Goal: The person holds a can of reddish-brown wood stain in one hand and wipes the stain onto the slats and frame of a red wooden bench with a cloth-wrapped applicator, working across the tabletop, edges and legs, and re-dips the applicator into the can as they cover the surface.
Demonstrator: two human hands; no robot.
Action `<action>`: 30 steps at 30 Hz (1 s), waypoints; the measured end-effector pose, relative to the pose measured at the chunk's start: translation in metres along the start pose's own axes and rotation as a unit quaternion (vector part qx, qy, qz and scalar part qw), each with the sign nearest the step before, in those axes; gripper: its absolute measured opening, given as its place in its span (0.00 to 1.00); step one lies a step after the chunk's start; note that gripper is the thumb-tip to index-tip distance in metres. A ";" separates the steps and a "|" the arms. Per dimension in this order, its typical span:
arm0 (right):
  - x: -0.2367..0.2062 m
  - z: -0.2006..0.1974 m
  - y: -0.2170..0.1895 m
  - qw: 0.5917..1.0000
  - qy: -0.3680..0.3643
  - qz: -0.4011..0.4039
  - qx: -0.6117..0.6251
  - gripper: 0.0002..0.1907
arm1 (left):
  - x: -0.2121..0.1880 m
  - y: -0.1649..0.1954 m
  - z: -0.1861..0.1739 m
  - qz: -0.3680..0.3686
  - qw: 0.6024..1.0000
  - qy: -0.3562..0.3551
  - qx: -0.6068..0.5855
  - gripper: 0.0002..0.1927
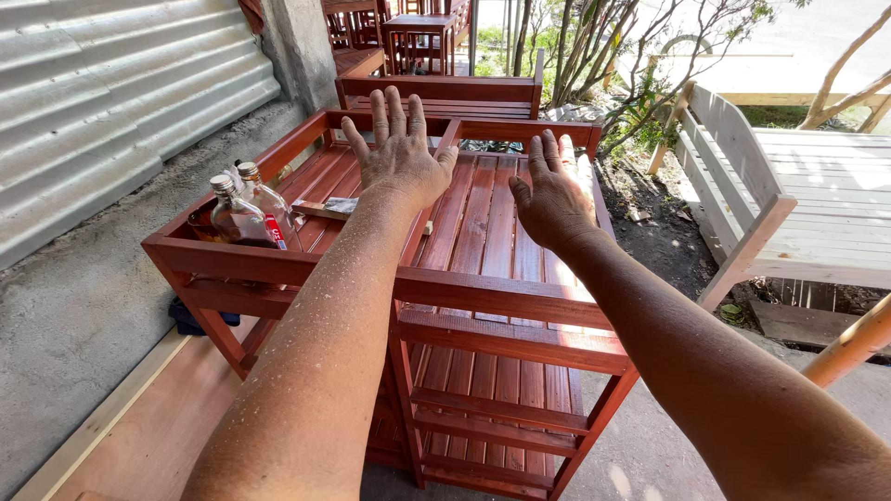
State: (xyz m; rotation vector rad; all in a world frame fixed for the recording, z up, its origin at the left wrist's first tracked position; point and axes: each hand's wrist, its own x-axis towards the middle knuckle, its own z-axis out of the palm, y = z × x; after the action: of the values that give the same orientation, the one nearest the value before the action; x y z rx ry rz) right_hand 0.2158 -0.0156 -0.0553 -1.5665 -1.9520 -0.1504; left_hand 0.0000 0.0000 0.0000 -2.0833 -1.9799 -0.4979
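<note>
The red-stained slatted wooden frame [483, 278] stands on the concrete floor [83, 306] right in front of the person, lying on its side so its slats face up, with a second tier of rails below; both hands hover over its top. The left hand [399, 153] is stretched above the middle divider rail [422, 223], palm down, fingers [394, 107] spread wide apart and holding nothing; the right hand [554, 190] hangs over the right-hand slats, fingers [548, 153] loosely apart and likewise empty (both forearms are speckled with pale dust). I would judge this a moment of reaching, before any grip is taken; whether either palm touches the wood I cannot tell.

A hold on the frame would call for the hands to come down onto a rail, the divider or the far rail [520, 130] being nearest; care is owed to the two glass bottles [243, 209] standing in the left bay, near the left corner, which could tip if the frame is shifted.

Room is uneven; a corrugated metal wall [111, 102] closes the left; more red furniture [445, 93] stands just behind; an unpainted pale bench [798, 195] sits well apart to the right across bare earth; a plywood sheet [158, 427] lies under the near left corner.
</note>
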 end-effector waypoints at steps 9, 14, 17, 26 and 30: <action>-0.002 -0.006 -0.009 0.998 0.014 -0.018 -0.052 0.40 | -0.005 0.000 -0.004 -0.005 1.000 -0.009 -0.006 0.45; -0.004 -0.012 -0.015 0.999 0.014 -0.015 -0.039 0.40 | -0.007 0.001 -0.008 -0.004 1.000 -0.002 -0.010 0.45; -0.007 -0.016 -0.019 1.000 0.012 -0.013 -0.017 0.40 | -0.009 0.002 -0.009 -0.005 1.000 -0.002 -0.007 0.45; -0.008 -0.014 -0.024 0.997 0.042 -0.055 0.020 0.40 | -0.014 0.003 -0.011 -0.008 1.000 -0.005 -0.007 0.46; -0.011 -0.010 -0.025 0.996 0.052 -0.072 -0.016 0.39 | -0.016 0.002 -0.008 -0.006 1.000 -0.010 -0.002 0.46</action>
State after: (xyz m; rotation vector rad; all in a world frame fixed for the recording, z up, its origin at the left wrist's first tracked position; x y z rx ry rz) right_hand 0.1980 -0.0366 -0.0462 -1.4077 -1.9887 -0.3176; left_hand 0.0006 -0.0180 0.0013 -2.0885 -2.0050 -0.4868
